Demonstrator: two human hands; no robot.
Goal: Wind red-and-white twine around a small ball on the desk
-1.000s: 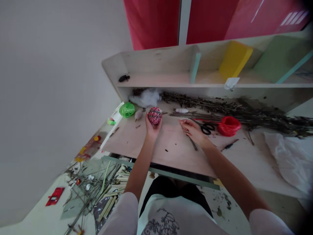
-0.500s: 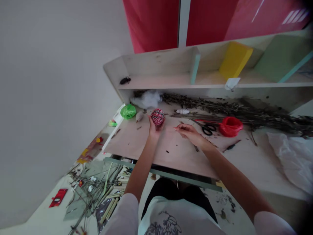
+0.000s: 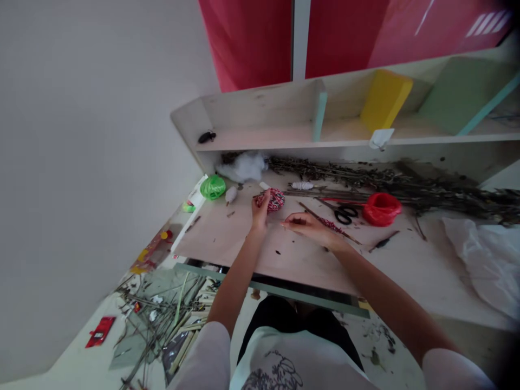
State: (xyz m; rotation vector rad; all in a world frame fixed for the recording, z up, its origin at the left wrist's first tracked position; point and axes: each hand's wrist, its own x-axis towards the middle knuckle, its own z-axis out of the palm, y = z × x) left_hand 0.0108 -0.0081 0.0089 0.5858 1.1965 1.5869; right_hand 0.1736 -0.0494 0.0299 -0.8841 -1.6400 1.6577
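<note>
My left hand (image 3: 260, 212) is closed around a ball of red, white and dark green yarn (image 3: 277, 199), holding it just over the tabletop. A small white piece (image 3: 264, 186) shows right behind the fingers; whether it touches the ball I cannot tell. To the right of the ball, my right hand (image 3: 306, 226) is closed in a pinch, thumb against forefinger. Whatever is between those fingertips is too small to make out. Beside and partly behind this hand lies a thin stick wound with red-and-white yarn (image 3: 331, 224).
Black-handled scissors (image 3: 345, 214) and a roll of red plastic twine (image 3: 382, 209) lie to the right. At left are a green twine ball (image 3: 213, 187) and a small white bundle (image 3: 231, 195). White stuffing (image 3: 246, 167) and dry twigs (image 3: 365, 181) line the back, below a shelf (image 3: 260, 140).
My left hand has turned and shifted the yarn ball slightly right and down. My right hand has moved a little left, uncovering the wound stick. The white piece has come into sight.
</note>
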